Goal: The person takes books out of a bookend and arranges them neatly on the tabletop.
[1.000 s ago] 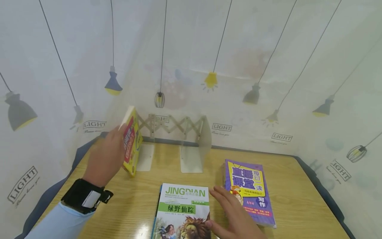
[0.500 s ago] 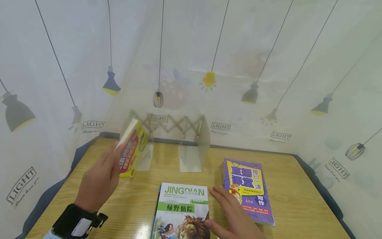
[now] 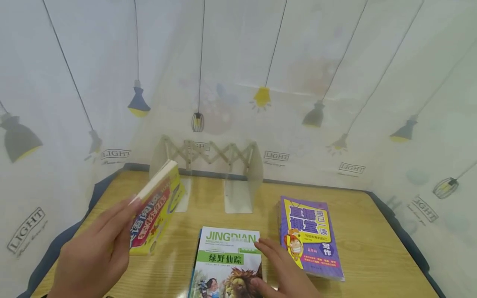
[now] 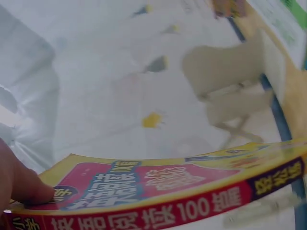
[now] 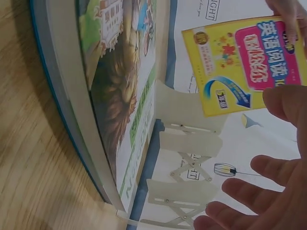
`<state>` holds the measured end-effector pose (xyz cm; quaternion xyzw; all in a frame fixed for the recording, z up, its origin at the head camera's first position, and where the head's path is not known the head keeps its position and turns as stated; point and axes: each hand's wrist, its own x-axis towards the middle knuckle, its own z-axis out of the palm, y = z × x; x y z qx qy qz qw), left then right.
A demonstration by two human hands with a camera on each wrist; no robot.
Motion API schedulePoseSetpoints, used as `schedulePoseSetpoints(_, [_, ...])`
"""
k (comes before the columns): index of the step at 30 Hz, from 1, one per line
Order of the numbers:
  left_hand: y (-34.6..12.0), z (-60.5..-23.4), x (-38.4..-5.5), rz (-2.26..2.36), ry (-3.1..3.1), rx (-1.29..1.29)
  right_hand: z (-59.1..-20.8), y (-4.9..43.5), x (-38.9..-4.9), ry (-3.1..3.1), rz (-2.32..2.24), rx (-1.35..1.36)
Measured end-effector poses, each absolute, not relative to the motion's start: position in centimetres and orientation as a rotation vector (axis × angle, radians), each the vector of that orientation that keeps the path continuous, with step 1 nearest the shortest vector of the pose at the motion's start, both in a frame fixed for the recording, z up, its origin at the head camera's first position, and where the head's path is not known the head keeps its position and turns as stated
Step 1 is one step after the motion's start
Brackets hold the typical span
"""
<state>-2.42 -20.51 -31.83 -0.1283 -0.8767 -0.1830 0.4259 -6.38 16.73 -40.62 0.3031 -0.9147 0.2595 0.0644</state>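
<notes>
My left hand grips a yellow book with a red title panel by its near end, tilted and held up at the left of the table. In the left wrist view the thumb presses on its cover, and the red spine faces the camera. Beside the right edge of a white-and-green book with a lion on its cover is my right hand, fingers spread and loosely bent. That book lies on top of a small stack, as the right wrist view shows.
A cream expandable bookend with folding crossbars stands at the back of the wooden table. To the right lies a purple-and-yellow book on a stack. Behind the table hangs a pale curtain printed with lamps.
The left hand has drawn the yellow book away from the bookend's left side, toward the front left, tilting it over. The right hand has stayed nearly in place.
</notes>
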Motion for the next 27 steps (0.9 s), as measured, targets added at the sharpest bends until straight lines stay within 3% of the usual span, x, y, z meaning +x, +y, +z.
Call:
schedulePoseSetpoints(9, [-18.9, -30.2, 0.1, -1.333, -2.447, -0.174, -38.5, 15.9, -5.7, -2.973, 1.386, 0.873])
schedulePoseSetpoints(13, [-18.7, -31.0, 0.0, -1.693, -2.474, -0.32, -38.5, 15.6, -5.3, -2.91, 1.651, 0.943])
schedulePoseSetpoints(18, [-18.2, -32.2, -0.7, -1.835, -2.464, -0.741, -38.5, 15.6, -5.5, -2.905, 1.798, 0.975])
schedulePoseSetpoints(21, [-18.0, -32.7, -1.2, -1.875, -2.478, -0.856, -38.5, 15.9, -5.8, -2.916, 1.987, 0.977])
schedulePoseSetpoints(27, [-17.4, -33.2, -2.1, -1.814, -2.569, -0.607, -38.6, 16.8, -5.8, -2.846, 2.285, 0.922])
